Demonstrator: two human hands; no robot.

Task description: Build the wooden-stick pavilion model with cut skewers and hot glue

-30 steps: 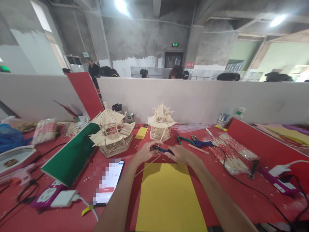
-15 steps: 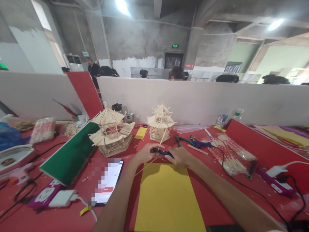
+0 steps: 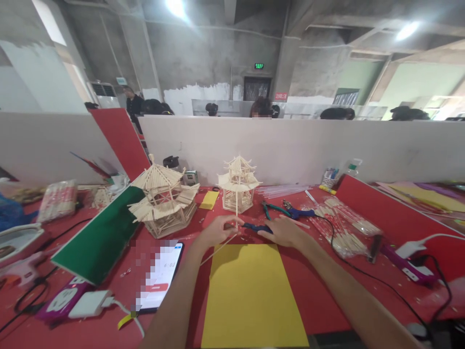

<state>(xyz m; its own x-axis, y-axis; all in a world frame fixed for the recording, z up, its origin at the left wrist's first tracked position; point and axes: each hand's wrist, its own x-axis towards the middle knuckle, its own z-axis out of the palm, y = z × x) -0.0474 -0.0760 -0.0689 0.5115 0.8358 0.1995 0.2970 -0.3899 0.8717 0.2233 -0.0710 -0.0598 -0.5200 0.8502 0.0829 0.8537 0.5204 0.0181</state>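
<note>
Above the far edge of a yellow sheet [image 3: 250, 295], my left hand [image 3: 218, 231] is closed on a thin wooden stick [image 3: 237, 203] that points upward. A second thin stick [image 3: 220, 249] slants down and left from below that hand. My right hand [image 3: 285, 230] grips dark blue pliers [image 3: 257, 227], whose jaws point left and lie just right of the upright stick. Whether the jaws touch it I cannot tell. Behind the hands stands a small wooden-stick pagoda model [image 3: 238, 186]; a larger pagoda model [image 3: 163, 198] sits to its left.
Left of my arm lie a phone [image 3: 160, 278], a green board [image 3: 100, 237] and a purple power strip [image 3: 61, 300]. To the right are green-handled pliers [image 3: 272, 211], a blue glue gun [image 3: 301, 213] with a trailing cable, and bagged sticks [image 3: 341, 230]. A white partition [image 3: 290, 145] closes the back.
The pliers have drawn right, away from my left hand's fingers. The stick in my left hand has swung from leaning to nearly upright. The whole view has shifted slightly.
</note>
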